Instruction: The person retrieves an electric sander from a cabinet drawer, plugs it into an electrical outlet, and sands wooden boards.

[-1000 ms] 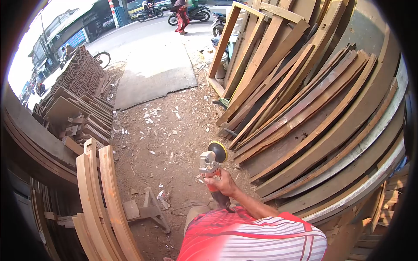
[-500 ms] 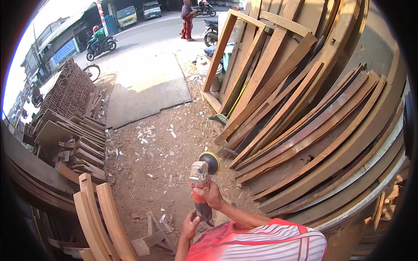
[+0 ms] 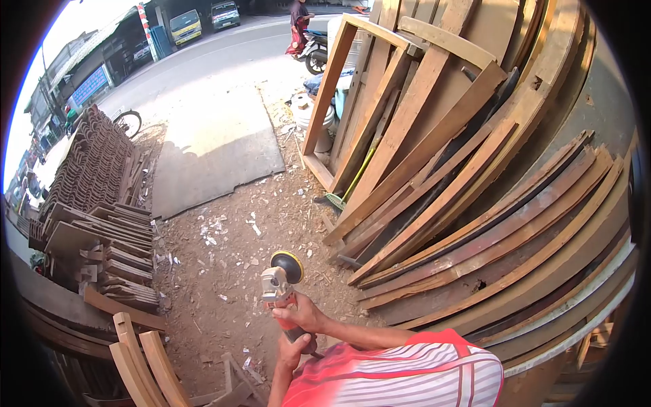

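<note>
An angle grinder (image 3: pixel 277 286) with a round black and yellow backing pad (image 3: pixel 288 266) is held in front of my body, its head pointing away from me. My right hand (image 3: pixel 303 313) is closed around its red body just behind the metal head. At the rear of the tool, my left hand (image 3: pixel 293 349) is closed on the dark end of the handle, thumb on top. The pad faces up and to the right, touching nothing. Part of the handle is hidden by my fingers.
Long timber boards (image 3: pixel 434 271) and a wooden frame (image 3: pixel 319 122) lean on the right. Stacked roof tiles (image 3: pixel 88 163) and cut wood pieces (image 3: pixel 146 363) stand on the left. A flat sheet (image 3: pixel 217 159) lies ahead on chip-strewn ground; a person (image 3: pixel 298 27) is near the road.
The grinder and both hands have shifted left in view. My left hand sits further up the handle. The motorbike rider has moved left behind the tiles, and the walking person has moved right.
</note>
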`<state>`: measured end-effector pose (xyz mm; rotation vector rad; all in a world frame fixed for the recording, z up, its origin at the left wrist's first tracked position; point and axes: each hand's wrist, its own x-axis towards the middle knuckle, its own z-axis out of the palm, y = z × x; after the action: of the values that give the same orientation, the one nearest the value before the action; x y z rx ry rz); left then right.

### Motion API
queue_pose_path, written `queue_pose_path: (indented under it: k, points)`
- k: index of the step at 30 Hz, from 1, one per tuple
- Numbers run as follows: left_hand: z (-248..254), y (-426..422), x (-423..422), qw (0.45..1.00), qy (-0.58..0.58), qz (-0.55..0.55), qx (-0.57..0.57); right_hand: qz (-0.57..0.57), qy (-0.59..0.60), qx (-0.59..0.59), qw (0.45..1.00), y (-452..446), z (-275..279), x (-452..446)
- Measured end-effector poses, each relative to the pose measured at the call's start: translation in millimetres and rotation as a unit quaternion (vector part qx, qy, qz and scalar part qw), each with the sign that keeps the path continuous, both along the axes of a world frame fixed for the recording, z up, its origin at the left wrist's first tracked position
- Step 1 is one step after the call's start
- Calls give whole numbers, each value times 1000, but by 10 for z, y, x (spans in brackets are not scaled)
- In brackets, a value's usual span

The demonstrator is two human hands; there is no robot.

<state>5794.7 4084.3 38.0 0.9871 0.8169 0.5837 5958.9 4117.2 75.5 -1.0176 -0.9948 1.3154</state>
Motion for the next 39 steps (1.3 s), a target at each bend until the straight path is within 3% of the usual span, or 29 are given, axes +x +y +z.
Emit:
queue_pose_path:
  k: [11,17,21,25,26,28,30,32,34,35,37,38,39]
  points:
    - [14,177,273,999,28,21,-2,4,-9,-16,1000,184,-37,303]
    - [-102,81,167,993,58,101,26,-3,-75,-49,996,58,84,132]
    - [257,11,137,987,117,112,8,-49,-64,-112,990,46,-130,-106]
    - [66,-138,-387,985,132,101,48,8,18,-156,988,20,-336,-289]
    - [-77,-255,-582,976,140,161,33,9,47,-158,986,-18,-405,-362]
    - [-337,-452,-983,964,3,259,-65,-6,80,-160,984,-27,-285,-601]
    - [-648,-757,-1577,899,-34,419,-120,3,84,-150,985,-70,-377,-792]
    - [-884,-1107,-2239,767,-104,614,-154,18,68,-159,985,-155,-253,-1061]
    - [-1099,-1429,-2905,615,-94,765,-166,37,53,-167,984,-231,-250,-1313]
    - [-1057,-1512,-3107,607,-99,769,-175,41,46,-163,985,-263,-240,-1450]
    - [-898,-1689,-3401,546,-251,755,-262,59,27,-171,983,-348,-155,-1754]
    - [-936,-1771,-3420,539,-256,757,-267,70,22,-176,982,-405,-120,-1918]
    - [-983,-1846,-3345,568,-208,756,-248,75,15,-178,981,-474,-97,-2047]
